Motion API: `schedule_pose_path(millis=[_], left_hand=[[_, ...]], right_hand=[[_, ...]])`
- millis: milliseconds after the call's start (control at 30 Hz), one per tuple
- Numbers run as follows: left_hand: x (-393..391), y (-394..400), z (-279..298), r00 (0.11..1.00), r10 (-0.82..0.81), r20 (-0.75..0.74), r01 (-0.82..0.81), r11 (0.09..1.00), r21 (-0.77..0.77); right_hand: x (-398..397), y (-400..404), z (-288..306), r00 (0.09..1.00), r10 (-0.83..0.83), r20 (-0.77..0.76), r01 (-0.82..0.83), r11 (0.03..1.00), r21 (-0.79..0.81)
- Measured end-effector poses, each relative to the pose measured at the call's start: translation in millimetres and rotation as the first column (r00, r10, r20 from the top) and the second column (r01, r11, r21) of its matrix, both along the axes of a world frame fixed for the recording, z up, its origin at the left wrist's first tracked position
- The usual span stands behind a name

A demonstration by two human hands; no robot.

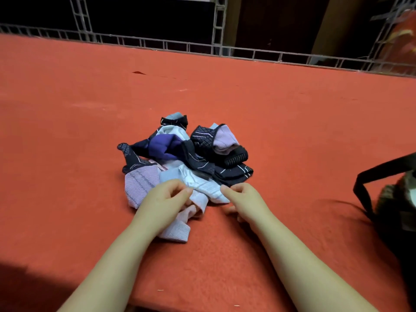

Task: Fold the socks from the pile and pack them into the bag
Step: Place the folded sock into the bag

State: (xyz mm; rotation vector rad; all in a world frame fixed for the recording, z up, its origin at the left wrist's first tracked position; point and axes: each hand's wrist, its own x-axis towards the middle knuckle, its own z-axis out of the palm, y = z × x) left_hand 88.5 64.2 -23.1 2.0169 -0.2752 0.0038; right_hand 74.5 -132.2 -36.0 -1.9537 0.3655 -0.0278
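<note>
A: How far along is this?

B: Barely begun, I'd judge. The pile of socks (pixel 184 154) sits loose and tangled at the centre of the frame on the red bench (pixel 292 113); I see nothing clearly folded as a pair.

A: And the hands?

B: The left hand (pixel 164 199) has its fingers curled at the near edge of the pile, pinching a pale pink sock (pixel 180 224) that trails toward the bottom of the frame. The right hand (pixel 243 199) pinches the tip of a white-and-blue sock (pixel 202 183) just beside it.

A: The bag?

B: The dark bag (pixel 396 203) lies at the right edge of the frame, well apart from the pile. Its inside is mostly cut off, so I cannot tell whether any socks are in it.
</note>
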Motion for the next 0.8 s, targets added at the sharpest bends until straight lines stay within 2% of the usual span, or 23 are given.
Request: schedule_pose_path(millis=[100, 167, 233, 333, 400, 500, 667, 800], left_hand=[[-4.1, -2.1, -3.8, 1.000, 0.008, 0.007, -0.008, 0.999, -0.049], [-8.3, -6.7, -3.0, 1.000, 0.021, 0.007, -0.020, 0.995, -0.099], [-10.6, -10.2, -0.7, 0.999, 0.036, 0.012, -0.033, 0.982, -0.184], [-12.3, -15.6, 10.6, 0.996, 0.063, 0.067, -0.043, 0.964, -0.261], [-12.8, -24.8, 19.6, 0.995, 0.056, 0.080, -0.028, 0.949, -0.315], [-15.5, -48.6, 29.8, 0.998, 0.005, 0.062, 0.018, 0.936, -0.353], [-22.4, -99.7, 28.2, 0.987, -0.100, -0.129, 0.054, 0.947, -0.318], [-14.6, -137.4, 15.4, 0.965, -0.097, -0.245, 0.016, 0.950, -0.312]], right_hand=[[9.3, 5.1, 2.4, 0.994, 0.044, -0.099, -0.033, 0.993, 0.111], [10.0, 7.3, 4.2, 0.996, 0.068, -0.050, -0.060, 0.988, 0.144], [6.9, 4.6, 12.4, 0.991, 0.005, 0.131, -0.033, 0.977, 0.209], [-3.3, -13.2, 40.5, 0.890, -0.091, 0.446, -0.027, 0.967, 0.252], [-9.4, -28.1, 56.4, 0.837, -0.095, 0.539, -0.071, 0.958, 0.278], [-19.0, -45.3, 68.1, 0.832, -0.147, 0.535, -0.050, 0.940, 0.337], [-32.8, -68.9, 62.9, 0.761, -0.266, 0.592, 0.073, 0.941, 0.329], [-36.5, -81.5, 44.0, 0.750, -0.349, 0.562, 0.065, 0.884, 0.462]])
